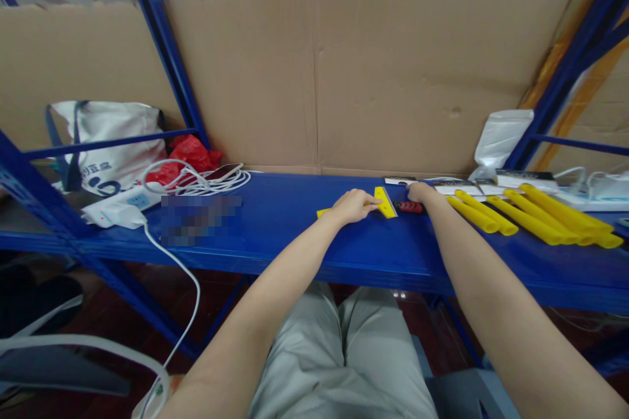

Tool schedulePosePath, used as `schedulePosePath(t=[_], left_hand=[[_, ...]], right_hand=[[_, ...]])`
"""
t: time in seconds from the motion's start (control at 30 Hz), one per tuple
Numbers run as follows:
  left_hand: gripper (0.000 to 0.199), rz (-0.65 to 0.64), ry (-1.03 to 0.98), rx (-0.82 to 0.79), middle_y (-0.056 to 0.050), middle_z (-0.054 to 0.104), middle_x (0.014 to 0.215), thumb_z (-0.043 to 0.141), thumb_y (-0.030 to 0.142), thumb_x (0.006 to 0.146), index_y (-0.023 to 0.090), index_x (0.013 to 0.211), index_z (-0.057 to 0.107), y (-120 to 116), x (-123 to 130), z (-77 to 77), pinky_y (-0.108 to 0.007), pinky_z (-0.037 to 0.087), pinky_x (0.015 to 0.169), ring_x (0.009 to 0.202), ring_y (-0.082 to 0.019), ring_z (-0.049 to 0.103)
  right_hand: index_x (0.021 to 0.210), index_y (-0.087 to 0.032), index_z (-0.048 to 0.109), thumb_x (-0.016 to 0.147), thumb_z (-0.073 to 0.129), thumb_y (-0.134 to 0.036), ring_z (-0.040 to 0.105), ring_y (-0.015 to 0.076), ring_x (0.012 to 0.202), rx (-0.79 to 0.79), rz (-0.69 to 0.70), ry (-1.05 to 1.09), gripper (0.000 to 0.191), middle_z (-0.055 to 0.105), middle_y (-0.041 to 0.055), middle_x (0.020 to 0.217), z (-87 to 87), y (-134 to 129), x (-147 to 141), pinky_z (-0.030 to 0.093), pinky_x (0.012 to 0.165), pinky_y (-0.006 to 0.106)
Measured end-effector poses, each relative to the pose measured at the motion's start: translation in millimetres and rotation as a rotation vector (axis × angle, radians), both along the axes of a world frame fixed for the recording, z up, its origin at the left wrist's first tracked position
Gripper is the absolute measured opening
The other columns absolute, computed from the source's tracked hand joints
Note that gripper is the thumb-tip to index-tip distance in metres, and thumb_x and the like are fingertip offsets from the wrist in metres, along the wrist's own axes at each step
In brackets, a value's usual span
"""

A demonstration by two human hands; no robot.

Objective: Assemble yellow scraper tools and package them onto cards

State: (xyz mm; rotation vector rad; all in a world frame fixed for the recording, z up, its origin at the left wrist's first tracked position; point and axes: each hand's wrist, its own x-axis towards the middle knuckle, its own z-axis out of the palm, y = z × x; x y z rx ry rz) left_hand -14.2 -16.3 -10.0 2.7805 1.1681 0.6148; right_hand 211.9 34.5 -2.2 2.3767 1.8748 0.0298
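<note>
My left hand [352, 205] is closed around a yellow scraper, its wide head [385, 201] with a pale blade edge pointing right. A bit of its yellow handle [322, 213] shows left of the wrist. Just right of the scraper head lies a red and black tool handle [409, 207]. Beyond that handle, my right hand [419, 192] has its fingers curled down, close to a flat white and black packet [400, 181]. What those fingers hold, if anything, is hidden.
Several yellow tubular handles [533, 216] lie on the blue shelf [280, 229] at right, before flat packets and a plastic bag [500, 141]. At left are a power strip [118, 206], coiled white cable [216, 182], red bag [191, 154] and cloth bag [111, 137]. Cardboard [383, 72] stands behind.
</note>
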Motion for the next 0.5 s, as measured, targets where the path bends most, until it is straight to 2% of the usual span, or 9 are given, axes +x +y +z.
schedulePosePath(t=[0.13, 0.33, 0.5], left_hand=[[0.03, -0.007, -0.008, -0.001, -0.006, 0.067, 0.113, 0.054, 0.031, 0.088, 0.026, 0.116, 0.065, 0.5, 0.0, -0.5, -0.03, 0.046, 0.087, 0.101, -0.02, 0.063], [0.03, -0.012, -0.007, -0.015, -0.006, 0.067, 0.114, 0.054, 0.03, 0.088, 0.025, 0.116, 0.065, 0.0, -0.1, 0.4, -0.03, 0.046, 0.087, 0.103, -0.021, 0.062], [0.03, -0.022, -0.016, -0.011, -0.006, 0.067, 0.114, 0.055, 0.029, 0.087, 0.024, 0.115, 0.066, 0.6, -0.2, -0.4, -0.03, 0.046, 0.088, 0.104, -0.021, 0.062]], right_hand=[[0.123, -0.01, 0.059, 0.078, 0.048, -0.009, 0.055, 0.0249, 0.117, 0.013, 0.022, 0.008, 0.047, 0.057, 0.017, 0.127, -0.1, 0.8, 0.0, 0.046, 0.089, 0.029], [0.119, -0.004, 0.061, 0.079, 0.048, -0.01, 0.059, 0.0256, 0.112, 0.044, -0.003, 0.012, 0.043, 0.061, 0.0223, 0.118, 0.6, -2.4, -1.1, 0.048, 0.084, 0.027], [0.116, -0.007, 0.064, 0.079, 0.049, -0.011, 0.06, 0.0255, 0.109, 0.082, -0.004, 0.02, 0.04, 0.064, 0.0213, 0.113, 0.5, -5.5, -1.2, 0.049, 0.084, 0.027]])
